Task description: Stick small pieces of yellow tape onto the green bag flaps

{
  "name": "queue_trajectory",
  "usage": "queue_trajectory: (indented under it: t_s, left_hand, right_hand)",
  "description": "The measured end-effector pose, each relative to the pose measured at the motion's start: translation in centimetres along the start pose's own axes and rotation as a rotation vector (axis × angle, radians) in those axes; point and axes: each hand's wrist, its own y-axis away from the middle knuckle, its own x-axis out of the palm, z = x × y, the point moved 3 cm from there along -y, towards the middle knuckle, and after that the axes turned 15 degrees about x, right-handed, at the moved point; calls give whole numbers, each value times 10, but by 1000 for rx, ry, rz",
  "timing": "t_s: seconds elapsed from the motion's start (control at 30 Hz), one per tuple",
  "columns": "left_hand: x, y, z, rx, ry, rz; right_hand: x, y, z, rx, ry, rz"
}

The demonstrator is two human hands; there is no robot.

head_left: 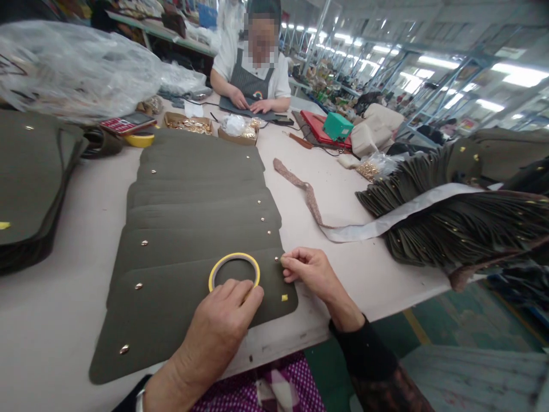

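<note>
My left hand point(225, 320) is closed around the near edge of a roll of yellow tape point(211, 276), held over the dark olive panels point(184, 252). These panels lie overlapped in a row, with gold-coloured metal studs along both sides. My right hand point(311, 272) is pinched at the right edge of the nearer panels, fingertips beside a small stud point(277, 259). Whatever those fingertips hold, if anything, is too small to make out. A small piece of yellow tape point(284, 297) sticks to the nearest panel's right corner.
Fanned dark panels point(463, 223) with a pale strip point(369, 229) around them lie right. Another panel stack point(34, 171) stands left. Farther back are boxes of metal parts point(189, 124), a green box point(337, 126) and clear plastic bags point(81, 68). A person point(257, 74) works across the table.
</note>
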Motion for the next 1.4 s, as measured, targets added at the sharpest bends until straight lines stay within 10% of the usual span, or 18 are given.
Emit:
queue_trajectory:
  t_s: [0.53, 0.83, 1.07, 1.4]
  left_hand:
    - [18, 8, 5, -54, 61, 132]
    - [18, 7, 7, -65, 75, 106]
    - [19, 8, 7, -84, 84, 123]
    - [19, 9, 6, -94, 100, 131]
  right_hand:
    - [3, -9, 6, 8, 285, 26]
    - [1, -4, 5, -277, 505, -189]
    - [-6, -7, -2, -91, 304, -21]
    - [9, 1, 12, -433, 591, -225]
